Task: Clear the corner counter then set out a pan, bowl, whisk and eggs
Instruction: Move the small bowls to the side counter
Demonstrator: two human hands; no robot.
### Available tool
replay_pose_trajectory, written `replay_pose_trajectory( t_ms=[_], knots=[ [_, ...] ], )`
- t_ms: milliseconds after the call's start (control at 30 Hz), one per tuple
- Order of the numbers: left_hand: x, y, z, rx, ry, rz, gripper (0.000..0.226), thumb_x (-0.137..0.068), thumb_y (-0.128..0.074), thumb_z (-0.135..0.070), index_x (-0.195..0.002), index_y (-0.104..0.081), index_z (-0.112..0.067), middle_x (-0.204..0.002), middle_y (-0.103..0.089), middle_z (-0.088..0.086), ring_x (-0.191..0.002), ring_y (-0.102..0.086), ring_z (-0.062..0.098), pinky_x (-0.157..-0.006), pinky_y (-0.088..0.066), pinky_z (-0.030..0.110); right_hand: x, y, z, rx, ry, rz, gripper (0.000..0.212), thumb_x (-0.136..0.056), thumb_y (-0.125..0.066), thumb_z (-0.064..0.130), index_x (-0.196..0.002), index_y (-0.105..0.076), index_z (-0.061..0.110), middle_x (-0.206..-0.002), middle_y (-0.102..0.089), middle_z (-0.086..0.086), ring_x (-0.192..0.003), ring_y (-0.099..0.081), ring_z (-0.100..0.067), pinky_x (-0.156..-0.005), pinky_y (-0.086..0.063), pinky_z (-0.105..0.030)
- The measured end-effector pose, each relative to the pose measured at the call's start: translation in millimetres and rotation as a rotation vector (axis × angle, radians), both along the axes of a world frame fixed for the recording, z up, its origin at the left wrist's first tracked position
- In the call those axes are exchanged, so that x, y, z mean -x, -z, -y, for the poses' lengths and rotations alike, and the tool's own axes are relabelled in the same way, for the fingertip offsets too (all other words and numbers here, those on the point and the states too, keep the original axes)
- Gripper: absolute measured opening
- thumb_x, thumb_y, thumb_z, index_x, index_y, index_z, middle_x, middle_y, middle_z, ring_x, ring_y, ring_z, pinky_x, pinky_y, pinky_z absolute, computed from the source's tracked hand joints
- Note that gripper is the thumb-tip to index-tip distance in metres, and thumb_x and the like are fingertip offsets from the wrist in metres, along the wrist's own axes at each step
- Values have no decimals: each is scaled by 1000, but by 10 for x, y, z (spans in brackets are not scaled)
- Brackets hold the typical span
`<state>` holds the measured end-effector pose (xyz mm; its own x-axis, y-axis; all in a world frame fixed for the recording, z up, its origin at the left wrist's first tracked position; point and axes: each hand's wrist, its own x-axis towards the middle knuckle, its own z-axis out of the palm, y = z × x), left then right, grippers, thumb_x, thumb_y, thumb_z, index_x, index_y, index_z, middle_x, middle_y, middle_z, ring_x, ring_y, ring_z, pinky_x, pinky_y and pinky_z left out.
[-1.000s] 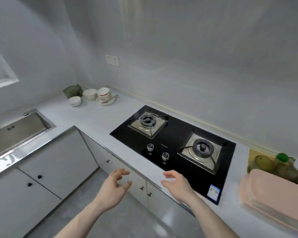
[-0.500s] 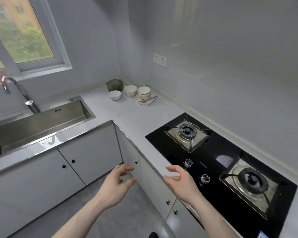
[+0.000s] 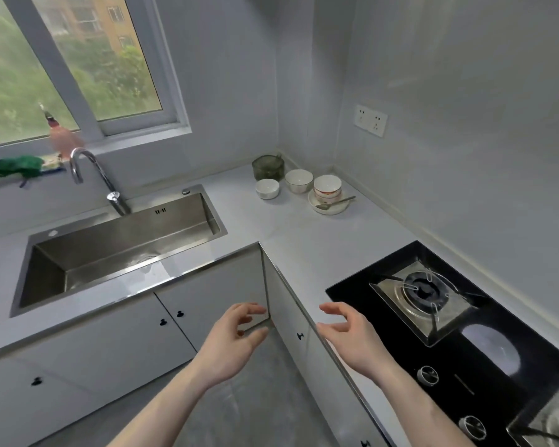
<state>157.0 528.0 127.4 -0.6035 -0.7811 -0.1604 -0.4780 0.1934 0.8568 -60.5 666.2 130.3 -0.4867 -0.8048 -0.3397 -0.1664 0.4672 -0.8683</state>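
In the far corner of the pale counter (image 3: 304, 240) stand a dark green glass cup (image 3: 268, 167), a small white bowl (image 3: 267, 188), a larger white bowl (image 3: 299, 180) and a patterned bowl (image 3: 327, 188) on a white plate (image 3: 328, 208) with a spoon (image 3: 335, 202). My left hand (image 3: 231, 341) and my right hand (image 3: 352, 337) hover low in front of the cabinets, well short of the dishes. Both are empty with the fingers spread. No pan, whisk or eggs are in view.
A steel sink (image 3: 120, 250) with a curved tap (image 3: 91, 175) lies at the left under a window. A black gas hob (image 3: 459, 333) fills the counter at the right. White cabinet doors (image 3: 117, 337) run below, with grey floor between.
The view has swung left, from the hob toward the corner and the sink. Both hands stay empty and raised in front of me.
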Motion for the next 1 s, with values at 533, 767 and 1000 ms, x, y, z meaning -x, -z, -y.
replay_pose_trajectory(
  t_ms=[533,767,1000],
  knots=[
    [-150,-83,2240,-6,138,-18,24,-93,-70,-33,-114,-64,-42,-126,-59,-28,-118,-55,-6,-99,-50,26,-267,-101,1811,21,162,-43,31,-90,-70,39,-119,-60,46,-116,-65,24,-105,-62,7,-79,-44,-14],
    [133,-82,2928,-11,203,5,26,-93,-69,-33,-118,-65,-39,-125,-60,-25,-114,-56,-12,-90,-48,13,-101,-60,2320,34,215,-45,32,-92,-69,36,-123,-59,42,-124,-58,30,-104,-63,7,-79,-44,-12],
    [812,3,3551,-73,186,74,24,-93,-68,-37,-116,-65,-42,-119,-63,-20,-116,-55,-8,-67,-45,6,630,178,2875,26,239,-44,31,-91,-71,35,-120,-61,40,-126,-58,26,-100,-68,1,-90,-54,-25]
  ],
)
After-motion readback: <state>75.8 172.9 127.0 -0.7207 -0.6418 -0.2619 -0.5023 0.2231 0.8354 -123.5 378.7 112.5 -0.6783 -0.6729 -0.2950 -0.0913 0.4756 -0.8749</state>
